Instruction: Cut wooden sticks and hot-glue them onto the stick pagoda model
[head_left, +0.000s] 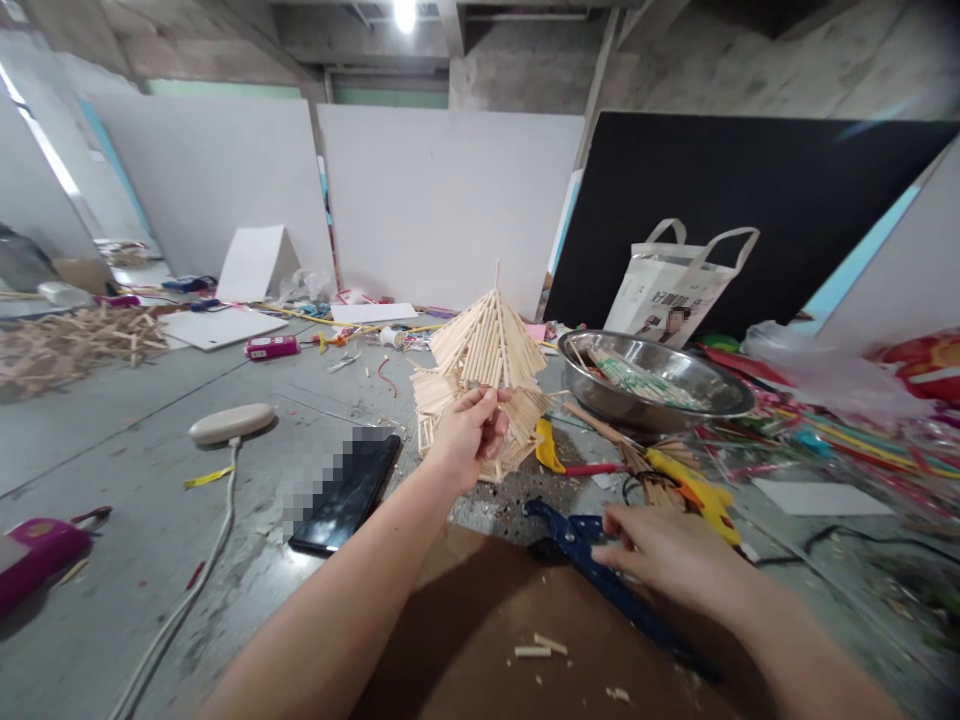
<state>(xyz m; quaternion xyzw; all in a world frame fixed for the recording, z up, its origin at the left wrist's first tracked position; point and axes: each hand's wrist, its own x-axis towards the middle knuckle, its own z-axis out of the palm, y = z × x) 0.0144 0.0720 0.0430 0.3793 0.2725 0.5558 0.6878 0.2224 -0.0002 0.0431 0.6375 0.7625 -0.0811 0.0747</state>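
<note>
A small tiered pagoda model (487, 345) built of thin wooden sticks stands ahead, with a pointed roof and a thin spike on top. My left hand (474, 428) is in front of its lower tier, thumb and fingers pinched together. What they hold is too small to make out, and part of the model is hidden behind them. Over a pair of blue-handled cutters (607, 575) hovers my right hand (667, 555), thumb and forefinger apart. The cutters lie across a brown board (465, 640) with a few short stick offcuts (534, 652).
A phone (352, 505) and a white corded device (232, 424) lie at left. On the right are a yellow glue gun (694, 490), a metal bowl (720, 398) of sticks, a tote bag (637, 290) and scattered craft materials. Loose sticks (75, 345) are heaped far left.
</note>
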